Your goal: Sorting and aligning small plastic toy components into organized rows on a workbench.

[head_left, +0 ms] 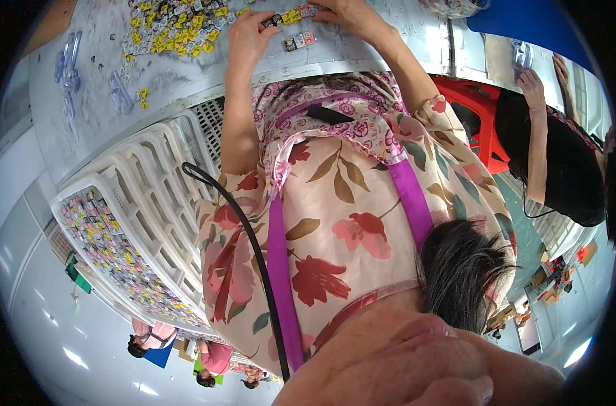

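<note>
A row of small square blocks (291,16), dark at its left end, yellow in the middle and paler at the right, lies at the far part of the table (186,84). My left hand (250,32) pinches the dark end between thumb and fingers. At the pale end, the fingers of my right hand (348,15) are closed on the row. Just nearer to me is a shorter row of similar blocks (299,42), black, white and pink, which neither hand touches. Left of my left hand spreads a loose heap of yellow, grey and white blocks (176,27).
Clear plastic shells (121,93) lie on the table's left side. Stacked white crates (146,162) stand beside me on the left, the outer one full of small coloured pieces. On the right, a co-worker's hand (531,88) touches clear plastic near a red chair (470,115).
</note>
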The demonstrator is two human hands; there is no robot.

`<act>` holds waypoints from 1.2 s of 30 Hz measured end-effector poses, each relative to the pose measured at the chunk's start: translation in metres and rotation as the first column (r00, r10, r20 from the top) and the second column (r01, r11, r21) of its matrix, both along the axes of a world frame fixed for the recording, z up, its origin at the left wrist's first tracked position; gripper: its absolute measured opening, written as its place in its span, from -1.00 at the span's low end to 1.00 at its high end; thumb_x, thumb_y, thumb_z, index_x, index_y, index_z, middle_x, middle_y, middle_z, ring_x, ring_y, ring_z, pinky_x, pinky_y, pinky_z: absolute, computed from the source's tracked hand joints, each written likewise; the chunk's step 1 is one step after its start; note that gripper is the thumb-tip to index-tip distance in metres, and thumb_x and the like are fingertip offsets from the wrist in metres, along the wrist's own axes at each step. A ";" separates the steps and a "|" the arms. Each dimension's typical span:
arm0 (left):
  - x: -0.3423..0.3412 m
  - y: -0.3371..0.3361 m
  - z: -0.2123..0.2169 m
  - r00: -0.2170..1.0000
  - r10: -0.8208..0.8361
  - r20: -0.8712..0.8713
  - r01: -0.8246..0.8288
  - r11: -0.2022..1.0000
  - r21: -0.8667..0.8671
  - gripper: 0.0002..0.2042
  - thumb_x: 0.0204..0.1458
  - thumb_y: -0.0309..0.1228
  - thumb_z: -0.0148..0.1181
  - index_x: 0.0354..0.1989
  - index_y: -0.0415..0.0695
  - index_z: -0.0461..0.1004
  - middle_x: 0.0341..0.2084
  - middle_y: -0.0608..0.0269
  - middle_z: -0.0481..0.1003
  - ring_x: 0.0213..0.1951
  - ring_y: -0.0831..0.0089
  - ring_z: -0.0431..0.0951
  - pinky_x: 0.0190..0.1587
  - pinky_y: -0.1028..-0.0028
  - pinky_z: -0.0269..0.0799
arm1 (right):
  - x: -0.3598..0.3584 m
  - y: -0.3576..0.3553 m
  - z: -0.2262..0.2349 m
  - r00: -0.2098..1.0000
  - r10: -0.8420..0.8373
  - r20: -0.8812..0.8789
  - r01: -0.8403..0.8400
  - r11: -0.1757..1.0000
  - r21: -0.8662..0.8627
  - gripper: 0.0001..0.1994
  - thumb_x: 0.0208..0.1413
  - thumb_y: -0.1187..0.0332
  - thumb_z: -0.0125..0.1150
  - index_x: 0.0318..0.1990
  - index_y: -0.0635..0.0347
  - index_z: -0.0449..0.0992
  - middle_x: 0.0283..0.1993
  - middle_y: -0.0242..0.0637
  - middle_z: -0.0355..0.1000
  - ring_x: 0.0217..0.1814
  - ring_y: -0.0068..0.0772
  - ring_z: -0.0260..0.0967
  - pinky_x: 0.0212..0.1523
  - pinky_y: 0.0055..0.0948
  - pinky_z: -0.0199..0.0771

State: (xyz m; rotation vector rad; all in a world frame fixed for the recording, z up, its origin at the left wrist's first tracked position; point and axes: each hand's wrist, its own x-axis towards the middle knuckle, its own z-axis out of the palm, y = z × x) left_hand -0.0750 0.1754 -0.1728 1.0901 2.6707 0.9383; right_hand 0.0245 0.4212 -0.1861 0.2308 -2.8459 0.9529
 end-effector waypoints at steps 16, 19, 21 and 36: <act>0.003 -0.002 -0.003 0.998 0.036 -0.049 -0.035 0.999 0.022 -0.70 -0.10 -0.25 0.49 -0.15 -0.01 0.72 -0.44 0.25 0.56 -0.47 0.33 0.57 -0.35 0.35 0.48 | 0.007 -0.008 0.026 0.994 0.035 -0.105 -0.043 0.997 -0.069 -0.77 0.16 0.24 0.30 -0.14 0.18 0.54 -0.19 -0.07 0.39 -0.17 0.11 0.40 -0.17 -0.04 0.41; 0.019 -0.019 0.024 0.995 0.048 -0.088 -0.049 0.999 0.000 -0.70 -0.10 -0.28 0.49 -0.16 -0.04 0.72 -0.42 0.25 0.57 -0.48 0.35 0.56 -0.36 0.38 0.47 | 0.012 -0.023 0.040 0.990 0.061 -0.129 -0.072 0.994 -0.085 -0.77 0.17 0.25 0.31 -0.13 0.18 0.55 -0.19 -0.07 0.39 -0.18 0.09 0.40 -0.17 -0.05 0.41; 0.035 -0.016 0.030 0.995 -0.001 -0.099 0.004 1.000 0.027 -0.70 -0.10 -0.30 0.49 -0.16 -0.06 0.72 -0.40 0.25 0.58 -0.48 0.37 0.55 -0.36 0.39 0.47 | 0.031 -0.023 0.048 0.997 0.048 -0.068 -0.058 0.987 -0.148 -0.77 0.17 0.26 0.32 -0.12 0.19 0.56 -0.20 -0.06 0.39 -0.20 0.09 0.40 -0.19 -0.06 0.41; 0.075 -0.032 0.027 0.972 0.113 0.204 -0.112 0.994 -0.016 -0.70 -0.07 -0.42 0.46 -0.11 -0.12 0.71 -0.20 0.19 0.60 -0.41 0.44 0.57 -0.26 0.44 0.51 | 0.063 -0.042 0.015 0.986 0.047 -0.158 -0.067 0.990 -0.123 -0.66 0.05 0.33 0.43 -0.01 0.21 0.63 -0.15 -0.15 0.48 -0.16 -0.03 0.49 -0.14 -0.18 0.53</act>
